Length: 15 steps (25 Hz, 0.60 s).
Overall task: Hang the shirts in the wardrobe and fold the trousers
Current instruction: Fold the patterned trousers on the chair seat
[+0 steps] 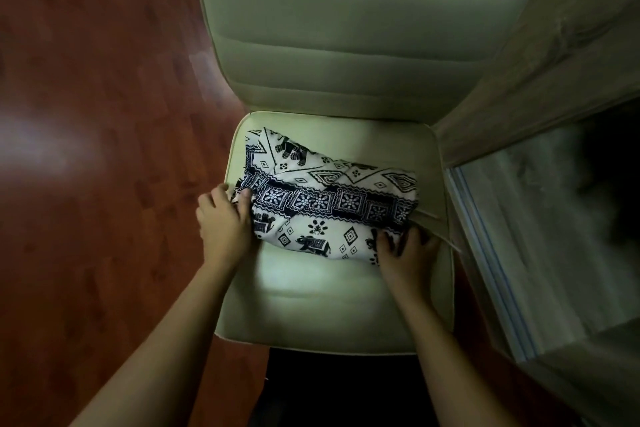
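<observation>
Left grip curled, right grip flat.

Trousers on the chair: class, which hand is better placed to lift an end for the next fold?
Left, probably: the left hand grips one end of the trousers; the right hand only lies flat on them.

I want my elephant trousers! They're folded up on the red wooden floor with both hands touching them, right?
Not on the red wooden floor. The head view shows the folded white-and-navy elephant-print trousers on the pale cushioned chair seat, with the left hand and right hand both touching them.
</observation>
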{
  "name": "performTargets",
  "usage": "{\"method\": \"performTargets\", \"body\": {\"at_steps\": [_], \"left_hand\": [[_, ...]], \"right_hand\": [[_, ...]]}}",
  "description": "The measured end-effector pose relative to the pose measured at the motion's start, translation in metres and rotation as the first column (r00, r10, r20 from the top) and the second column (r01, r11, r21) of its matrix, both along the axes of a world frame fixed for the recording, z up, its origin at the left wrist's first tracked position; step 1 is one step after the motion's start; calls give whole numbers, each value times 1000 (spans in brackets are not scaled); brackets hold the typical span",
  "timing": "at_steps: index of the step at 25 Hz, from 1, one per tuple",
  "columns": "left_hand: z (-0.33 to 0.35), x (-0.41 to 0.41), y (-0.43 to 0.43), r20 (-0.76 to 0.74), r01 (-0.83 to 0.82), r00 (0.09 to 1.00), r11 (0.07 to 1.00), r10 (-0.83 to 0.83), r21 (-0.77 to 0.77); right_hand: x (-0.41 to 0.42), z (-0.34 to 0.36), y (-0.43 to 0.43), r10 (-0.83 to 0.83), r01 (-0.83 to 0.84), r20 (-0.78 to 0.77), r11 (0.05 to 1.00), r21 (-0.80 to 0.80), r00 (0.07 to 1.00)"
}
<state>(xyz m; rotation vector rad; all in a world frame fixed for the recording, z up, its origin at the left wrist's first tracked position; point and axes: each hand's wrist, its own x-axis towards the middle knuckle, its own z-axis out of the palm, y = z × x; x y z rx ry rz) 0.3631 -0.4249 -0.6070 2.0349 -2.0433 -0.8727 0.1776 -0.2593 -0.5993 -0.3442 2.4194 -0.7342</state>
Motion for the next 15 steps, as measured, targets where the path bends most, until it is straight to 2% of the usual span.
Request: {"method": "performTargets", "body": {"at_steps": [3,6,8,10,12,14,15], "left_hand": [[6,-3,3,-101,-12,995,989,28,148],[18,-4,24,-73,84,995,986,-74,145],[20,-2,46,-30,131,991,971,-128,201],[21,-1,67,5,77,997,960,-81,271],[25,-5,75,-33,-41,998,991,45,131],[33,-17,66,-118,-142,983,989,138,-26],[34,-26,58,-144,-153,979,987,144,-50]], "right_hand": [[-7,5,3,9,13,174,992,-129,985],[-26,14,12,-27,50,161,989,-140,987],[-34,16,20,-89,113,183,985,-127,979],[-33,15,27,-127,143,173,986,-89,977],[-30,15,28,-198,204,71,974,-94,978],[-34,19,22,-265,251,-51,949,-191,963],[-39,20,15,-284,258,-89,939,-226,955]]}}
